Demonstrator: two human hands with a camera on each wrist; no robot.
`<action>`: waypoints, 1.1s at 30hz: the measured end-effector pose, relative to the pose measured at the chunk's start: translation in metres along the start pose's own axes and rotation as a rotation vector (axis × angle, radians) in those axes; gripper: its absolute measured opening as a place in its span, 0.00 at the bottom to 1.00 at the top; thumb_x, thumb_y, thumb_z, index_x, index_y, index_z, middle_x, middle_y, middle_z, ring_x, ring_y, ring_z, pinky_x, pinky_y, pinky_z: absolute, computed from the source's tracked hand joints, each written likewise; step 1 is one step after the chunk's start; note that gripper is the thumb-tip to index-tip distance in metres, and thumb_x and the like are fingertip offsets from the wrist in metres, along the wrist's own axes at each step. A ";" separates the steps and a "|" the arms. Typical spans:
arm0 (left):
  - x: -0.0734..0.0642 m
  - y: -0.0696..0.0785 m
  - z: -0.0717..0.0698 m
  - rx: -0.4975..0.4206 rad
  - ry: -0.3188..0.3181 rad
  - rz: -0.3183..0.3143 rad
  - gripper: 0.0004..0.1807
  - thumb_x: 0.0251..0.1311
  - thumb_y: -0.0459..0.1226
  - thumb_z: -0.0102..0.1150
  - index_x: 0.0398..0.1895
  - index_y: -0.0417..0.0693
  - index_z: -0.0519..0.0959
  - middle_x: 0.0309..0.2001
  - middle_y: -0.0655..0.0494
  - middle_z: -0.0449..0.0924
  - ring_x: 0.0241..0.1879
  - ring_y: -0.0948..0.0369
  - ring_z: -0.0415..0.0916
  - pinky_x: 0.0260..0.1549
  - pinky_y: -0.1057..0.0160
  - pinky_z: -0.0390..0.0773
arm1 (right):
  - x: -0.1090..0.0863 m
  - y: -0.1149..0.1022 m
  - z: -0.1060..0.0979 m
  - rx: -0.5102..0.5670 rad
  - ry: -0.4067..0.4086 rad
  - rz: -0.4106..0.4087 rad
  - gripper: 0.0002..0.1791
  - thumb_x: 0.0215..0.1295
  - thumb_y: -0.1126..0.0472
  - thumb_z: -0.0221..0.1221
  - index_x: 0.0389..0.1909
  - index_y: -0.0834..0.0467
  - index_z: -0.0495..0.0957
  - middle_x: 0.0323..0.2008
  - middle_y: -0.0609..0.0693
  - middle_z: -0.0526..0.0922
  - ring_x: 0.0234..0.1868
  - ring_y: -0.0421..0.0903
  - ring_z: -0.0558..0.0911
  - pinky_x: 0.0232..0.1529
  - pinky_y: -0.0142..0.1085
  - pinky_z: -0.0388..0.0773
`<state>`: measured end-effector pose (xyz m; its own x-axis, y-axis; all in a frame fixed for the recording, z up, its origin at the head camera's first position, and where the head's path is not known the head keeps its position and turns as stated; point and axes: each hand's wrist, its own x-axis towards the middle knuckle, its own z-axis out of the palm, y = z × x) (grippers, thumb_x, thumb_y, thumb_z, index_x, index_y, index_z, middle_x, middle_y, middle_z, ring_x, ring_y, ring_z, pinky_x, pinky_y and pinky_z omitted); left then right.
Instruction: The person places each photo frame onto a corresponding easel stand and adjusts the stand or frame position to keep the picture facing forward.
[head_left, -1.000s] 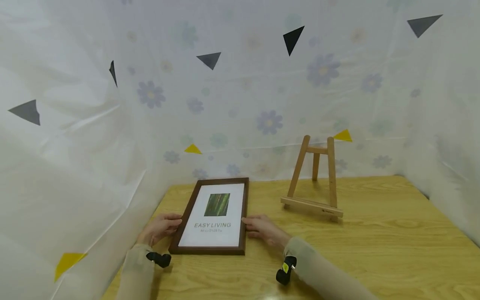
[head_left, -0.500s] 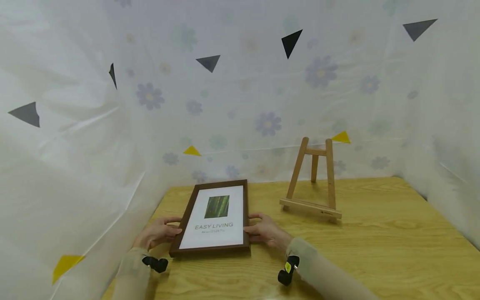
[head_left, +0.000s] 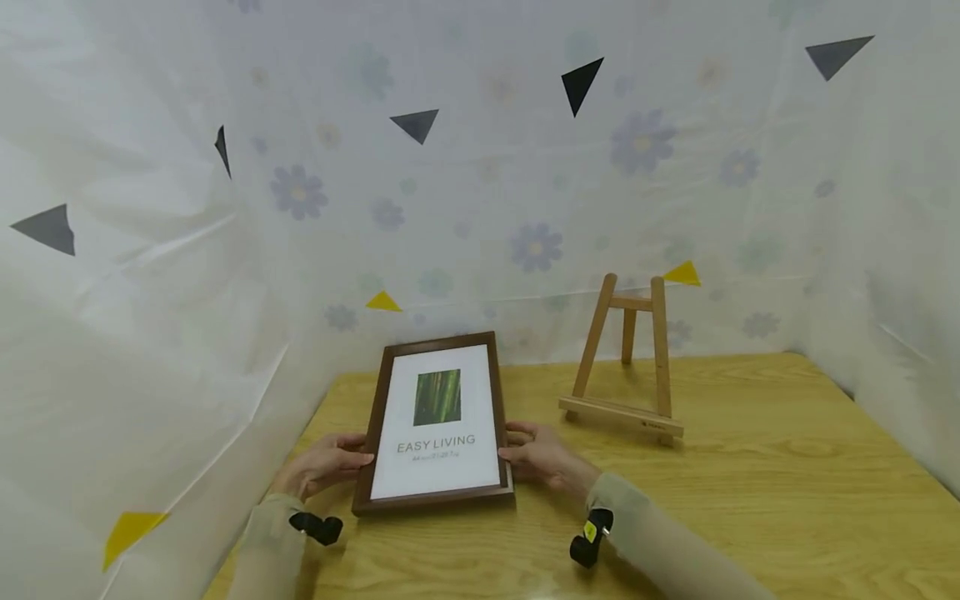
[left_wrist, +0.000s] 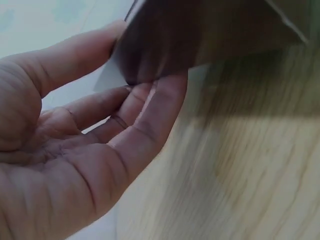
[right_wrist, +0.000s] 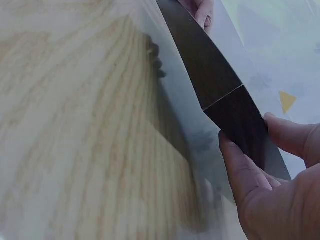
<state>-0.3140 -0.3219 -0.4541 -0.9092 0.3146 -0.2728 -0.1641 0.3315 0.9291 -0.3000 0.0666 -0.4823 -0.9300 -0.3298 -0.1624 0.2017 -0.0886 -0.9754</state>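
Observation:
A picture frame point(head_left: 442, 467) with a dark brown wooden border holds a white sheet with a green picture and the words "EASY LIVING". It is raised off the table with its far end tilted up. My left hand point(head_left: 322, 467) grips the left edge, thumb on the front; the left wrist view shows the fingers point(left_wrist: 150, 115) curled under the brown border point(left_wrist: 170, 40). On the opposite edge my right hand point(head_left: 551, 458) pinches the frame, thumb above and fingers point(right_wrist: 240, 170) beneath the border point(right_wrist: 235, 117).
A small wooden easel point(head_left: 622, 412) stands to the right of the frame, its ledge facing me. The wood-grain table point(head_left: 750, 483) runs to a flower-patterned sheet point(head_left: 480, 167) at the back. White sheeting point(head_left: 150, 333) closes off the left side.
The picture frame has come up from lying on the table and its far end has tilted upward. Both hands have shifted slightly right with it. The easel has stayed in place.

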 end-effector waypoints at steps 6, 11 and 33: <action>0.001 -0.003 0.002 -0.079 -0.098 0.038 0.48 0.64 0.32 0.62 0.77 0.35 0.41 0.71 0.28 0.57 0.54 0.53 0.77 0.54 0.50 0.79 | 0.002 -0.006 -0.014 -0.009 -0.010 -0.046 0.37 0.63 0.72 0.62 0.71 0.71 0.58 0.67 0.69 0.67 0.50 0.47 0.83 0.51 0.41 0.82; 0.000 -0.003 0.005 -0.137 -0.198 0.043 0.57 0.62 0.29 0.62 0.79 0.50 0.29 0.65 0.35 0.69 0.53 0.52 0.78 0.52 0.52 0.79 | 0.001 -0.010 -0.022 -0.008 -0.031 -0.097 0.38 0.63 0.73 0.61 0.72 0.71 0.56 0.68 0.71 0.65 0.50 0.46 0.83 0.52 0.41 0.82; 0.026 0.015 0.032 -0.088 -0.181 0.164 0.48 0.63 0.31 0.62 0.77 0.45 0.42 0.61 0.36 0.72 0.54 0.52 0.79 0.52 0.55 0.81 | -0.013 -0.027 -0.056 -0.157 -0.072 -0.112 0.47 0.65 0.69 0.62 0.78 0.57 0.44 0.72 0.72 0.55 0.66 0.65 0.70 0.54 0.49 0.80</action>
<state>-0.3274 -0.2799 -0.4553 -0.8446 0.5141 -0.1497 -0.0603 0.1865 0.9806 -0.3107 0.1258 -0.4620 -0.9185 -0.3927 -0.0465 0.0430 0.0175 -0.9989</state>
